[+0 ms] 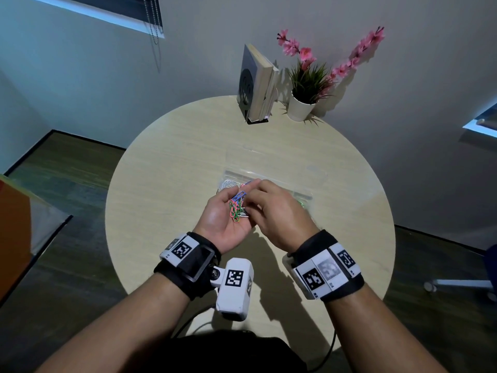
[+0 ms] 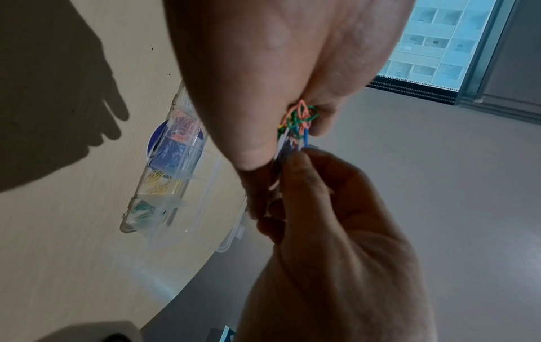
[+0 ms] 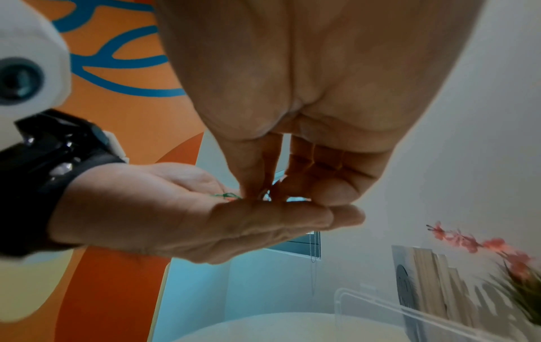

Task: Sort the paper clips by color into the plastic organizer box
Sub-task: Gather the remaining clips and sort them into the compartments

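My left hand (image 1: 231, 208) is palm up over the round table (image 1: 172, 168), fingers cupped around a bunch of mixed paper clips (image 1: 237, 207), red, green and blue. In the left wrist view the bunch (image 2: 298, 120) sits between its thumb and fingers. My right hand (image 1: 251, 208) reaches into the bunch and pinches one clip (image 2: 288, 150) with thumb and forefinger; its colour is unclear. The clear organizer box (image 1: 269, 175) lies open just behind the hands. Its compartments (image 2: 172, 166) hold pink, blue, yellow and green clips, and white clips (image 1: 227, 183) lie at its left end.
A book in a black holder (image 1: 255, 82) and a potted plant (image 1: 304, 100) with pink flowers stand at the table's far edge. A chair base (image 1: 457, 284) is on the floor at right. The organizer's lid (image 3: 409, 310) lies open.
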`<state>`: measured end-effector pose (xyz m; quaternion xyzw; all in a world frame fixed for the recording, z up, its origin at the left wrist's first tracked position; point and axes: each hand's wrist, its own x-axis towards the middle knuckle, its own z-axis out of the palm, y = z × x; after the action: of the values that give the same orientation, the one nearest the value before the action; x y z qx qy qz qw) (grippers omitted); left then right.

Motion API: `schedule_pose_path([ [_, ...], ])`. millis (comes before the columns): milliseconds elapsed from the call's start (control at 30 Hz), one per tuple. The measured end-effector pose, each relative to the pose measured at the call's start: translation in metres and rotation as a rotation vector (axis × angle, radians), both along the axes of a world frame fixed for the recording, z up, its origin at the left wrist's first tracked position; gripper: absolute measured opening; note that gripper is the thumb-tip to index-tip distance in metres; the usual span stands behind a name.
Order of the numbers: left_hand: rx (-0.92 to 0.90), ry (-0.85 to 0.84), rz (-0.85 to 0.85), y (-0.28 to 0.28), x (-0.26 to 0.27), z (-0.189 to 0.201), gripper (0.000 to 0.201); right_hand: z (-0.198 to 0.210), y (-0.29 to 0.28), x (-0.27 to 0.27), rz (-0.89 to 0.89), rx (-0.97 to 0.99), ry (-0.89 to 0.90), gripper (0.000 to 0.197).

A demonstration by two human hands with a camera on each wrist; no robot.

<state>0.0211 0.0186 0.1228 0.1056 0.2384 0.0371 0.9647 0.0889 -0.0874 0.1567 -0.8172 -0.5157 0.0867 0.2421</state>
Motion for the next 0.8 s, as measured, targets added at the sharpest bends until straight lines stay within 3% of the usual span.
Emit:
schedule_pose_path([
  [67,-0.014,0.006,0.009,0.001,-0.001,0.003,0.041,0.004,-0.002,0.000,-0.067,0.104,0.131,0.012],
  [167,-0.015,-0.005,0.019,0.001,-0.002,0.006,0.048,0.010,-0.003,0.001,-0.225,0.197,0.409,0.036],
  [333,-0.016,-0.002,0.019,0.001,-0.002,0.008,0.051,0.015,-0.003,0.005,-0.334,0.345,0.764,0.027],
  [433,-0.021,0.003,0.036,0.001,-0.001,0.006,0.043,0.013,-0.002,0.009,-0.401,0.403,0.934,0.033],
  [567,0.025,0.014,0.055,0.003,-0.001,0.003,0.040,0.018,-0.004,0.010,-0.483,0.545,1.308,0.025],
  [633,0.034,0.019,0.051,0.005,-0.001,0.002,0.040,0.017,-0.005,0.008,-0.470,0.496,1.234,0.020],
  [733,0.040,0.019,0.043,0.005,-0.001,0.001,0.041,0.007,-0.004,0.005,-0.402,0.198,0.667,0.020],
  [800,0.056,0.029,0.030,0.003,0.000,0.001,0.041,0.002,-0.001,0.002,-0.411,0.037,0.396,0.024],
])
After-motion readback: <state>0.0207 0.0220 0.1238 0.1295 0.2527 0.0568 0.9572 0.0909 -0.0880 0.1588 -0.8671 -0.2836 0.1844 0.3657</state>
